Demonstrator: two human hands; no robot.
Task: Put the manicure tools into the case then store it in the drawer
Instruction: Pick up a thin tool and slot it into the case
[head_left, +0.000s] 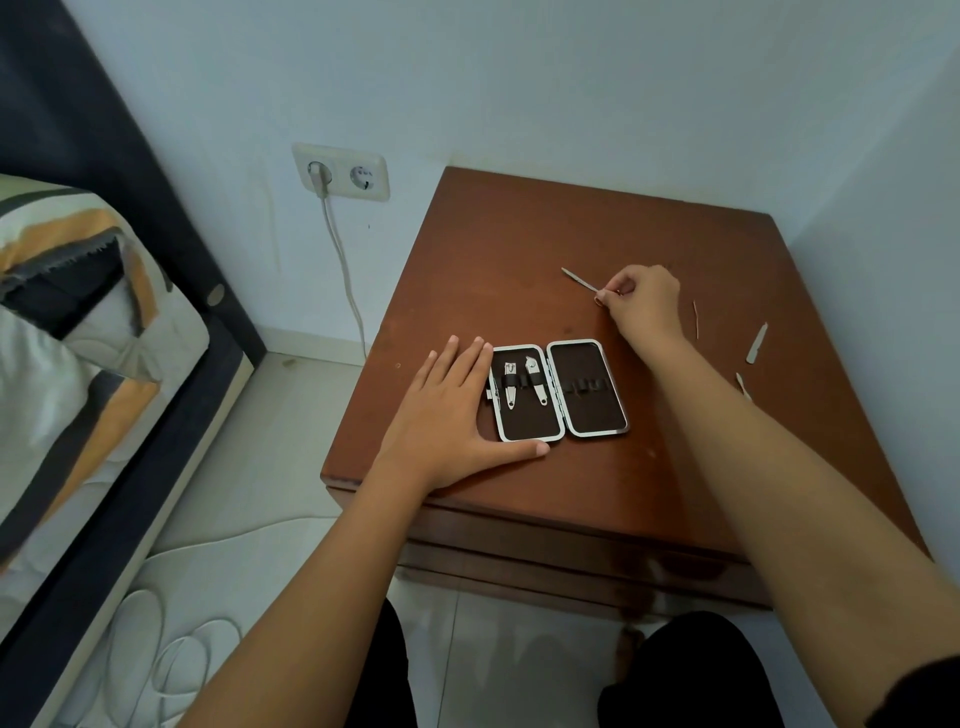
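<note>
An open manicure case (589, 410) with a silver rim and brown lining lies on the brown nightstand (519, 249). Two nail clippers (524, 382) sit under the elastic band in its left half; the right half holds nothing. My left hand (457, 415) lies flat against the case's left edge, fingers spread. My right hand (641, 301) is farther back and pinches the end of a thin metal tool (579, 278), whose tip points up-left. A thin stick (695, 319), a metal file (757, 343) and another small tool (743, 385) lie loose to the right.
The nightstand's drawer front (571, 561) is shut below the top's front edge. A wall stands close behind and to the right. A bed (78, 338) lies to the left, with a wall socket (340, 171) and a hanging cable between. My knees are below.
</note>
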